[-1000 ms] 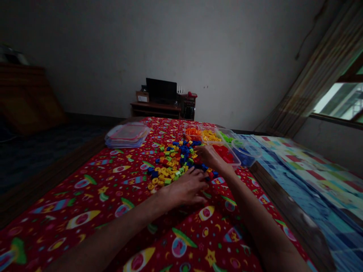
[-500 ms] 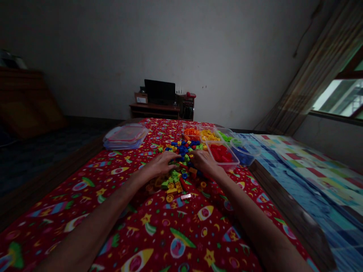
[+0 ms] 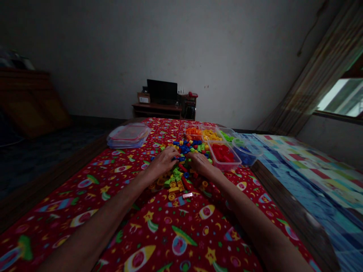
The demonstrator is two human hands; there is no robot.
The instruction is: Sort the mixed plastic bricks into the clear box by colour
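Note:
A loose pile of small plastic building blocks [image 3: 177, 173] in yellow, green, blue and red lies on the red patterned cloth [image 3: 167, 223]. My left hand [image 3: 166, 160] reaches into its left side, fingers curled and thumb close to them. At the pile's right side is my right hand [image 3: 200, 164], its fingers bent down and drawn together among the blocks. Whatever either hand pinches is too small or hidden to make out. A pale pink piece [image 3: 187, 195] lies apart, nearer to me than the pile.
Right of the pile stand clear containers of sorted blocks: a red-filled box [image 3: 227, 166], orange pieces [image 3: 193, 133], yellow pieces [image 3: 210, 135], green pieces [image 3: 227, 136], and a round tub [image 3: 253, 149] with blue ones. Stacked lids [image 3: 129, 135] lie far left. A bed [image 3: 306, 170] adjoins the table's right.
My left hand's thumb and fingers have come closer together over the blocks. My right hand has shifted slightly and stays at the pile. The whole view has moved a little.

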